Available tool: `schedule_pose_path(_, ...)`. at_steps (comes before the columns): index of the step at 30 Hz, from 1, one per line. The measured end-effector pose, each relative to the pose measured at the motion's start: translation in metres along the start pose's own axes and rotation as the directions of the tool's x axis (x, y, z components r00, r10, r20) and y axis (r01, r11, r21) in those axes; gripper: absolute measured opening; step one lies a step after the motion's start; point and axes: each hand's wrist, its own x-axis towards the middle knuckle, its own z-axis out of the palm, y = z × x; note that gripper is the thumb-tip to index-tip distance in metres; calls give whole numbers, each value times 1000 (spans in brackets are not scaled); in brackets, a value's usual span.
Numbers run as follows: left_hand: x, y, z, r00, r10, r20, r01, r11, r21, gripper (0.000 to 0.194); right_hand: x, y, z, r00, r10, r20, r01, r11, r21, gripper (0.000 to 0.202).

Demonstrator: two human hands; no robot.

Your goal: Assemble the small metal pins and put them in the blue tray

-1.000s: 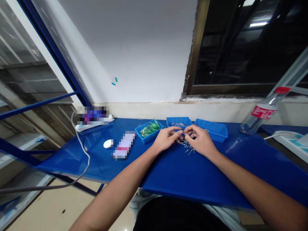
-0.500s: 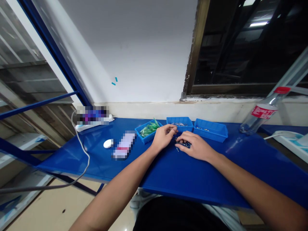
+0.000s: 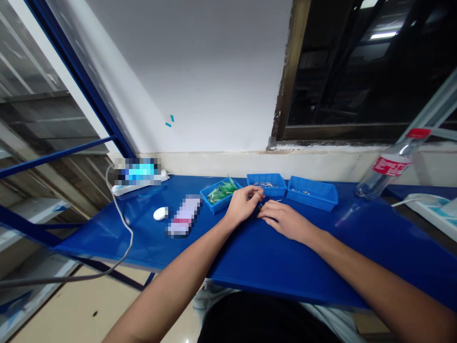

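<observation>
My left hand is closed in a pinch above the blue table, beside the tray of green pieces. Whatever its fingertips hold is too small to make out. Close on its right, my right hand curls palm down near the tabletop, fingers closed around thin metal pieces. Only a thin end of these shows past the fingers; the rest is hidden under the hand. Just behind the hands stands a blue tray with thin metal pieces in it. Left of it, another blue tray holds green plastic-looking pieces.
A third blue tray holds a few small pieces. A clear bottle with a red cap stands at the right. On the left are a blurred-out phone-like item, a white oval object and a power strip with a cable.
My right hand has closed its fingers and turned slightly; the dark metal pieces seen under it before are now mostly hidden. My left hand has barely moved.
</observation>
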Motion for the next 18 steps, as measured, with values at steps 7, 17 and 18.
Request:
schedule_pose_path(7, 1, -1, 0, 1000, 1, 4, -1, 1000, 9, 29, -1, 1, -1, 999, -8, -45, 6, 1000, -30, 26)
schedule_pose_path(17, 0, 2, -1, 1000, -9, 5, 9, 1000, 11, 32, -1, -1, -2, 999, 37, -40, -39, 997, -66, 29)
schedule_pose_path(18, 0, 3, -1, 1000, -10, 5, 10, 1000, 11, 32, -1, -1, -1, 998, 41, -50, -44, 997, -65, 30)
